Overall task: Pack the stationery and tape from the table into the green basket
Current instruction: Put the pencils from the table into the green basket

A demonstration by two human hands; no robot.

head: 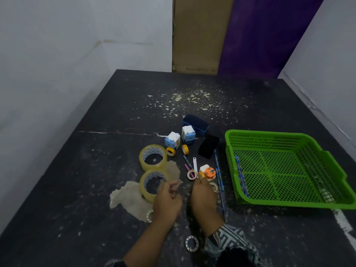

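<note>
The green basket (325,204) stands at the right with blue pencils (240,175) lying along its left side. Two large clear tape rolls (153,158) (148,185) lie left of centre. My left hand (167,201) hovers just right of the nearer roll, fingers loosely curled, nothing seen in it. My right hand (204,197) reaches forward, fingertips at the orange and white sharpener (207,171); its fingers are hidden under the hand. More blue pencils (219,180) lie on the table just right of that hand.
Two small yellow tape rolls (170,151) (185,149), two blue and white cubes (172,141) (188,134), a dark blue box (196,124) and a black block (208,146) lie beyond. Small patterned tape rings (192,174) (192,243) and a white strip (195,164) are nearby. Walls close in left and right.
</note>
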